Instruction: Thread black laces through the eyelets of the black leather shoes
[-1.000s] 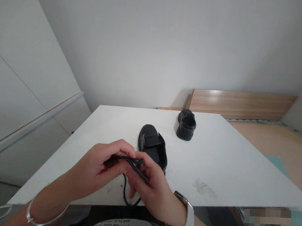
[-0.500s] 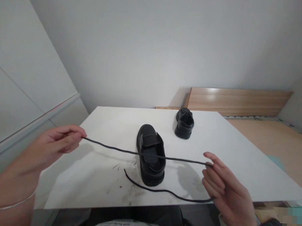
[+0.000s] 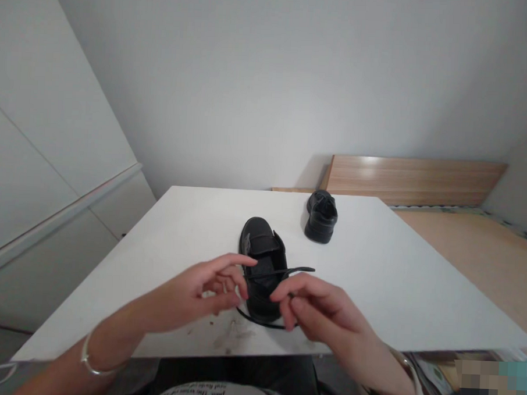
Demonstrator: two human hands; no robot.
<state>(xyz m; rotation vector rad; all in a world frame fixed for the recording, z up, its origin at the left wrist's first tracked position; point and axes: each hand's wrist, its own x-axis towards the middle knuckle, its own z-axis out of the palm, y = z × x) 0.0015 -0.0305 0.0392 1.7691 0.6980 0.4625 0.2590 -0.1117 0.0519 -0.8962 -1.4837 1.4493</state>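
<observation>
A black shoe (image 3: 259,244) without a lace in it lies on the white table, toe pointing away, its heel end partly behind my hands. My right hand (image 3: 315,307) pinches a thin black shoelace (image 3: 301,269) over the shoe's right side. Part of the lace loops above the shoe opening and another stretch runs low around the heel. My left hand (image 3: 220,286) is at the shoe's left side, thumb and index finger apart; whether the lace touches its other fingers is unclear. Farther back on the right stands a second black shoe (image 3: 321,217).
The white table (image 3: 193,218) has dark smudges near its front edge. Behind it is a grey wall. To the right are a wooden headboard (image 3: 413,178) and a bed base (image 3: 484,236); a white cabinet is on the left.
Both hands have come together over the near shoe from wide apart. The lace, stretched taut between them before, now hangs in loops, and my left thumb and index finger have opened.
</observation>
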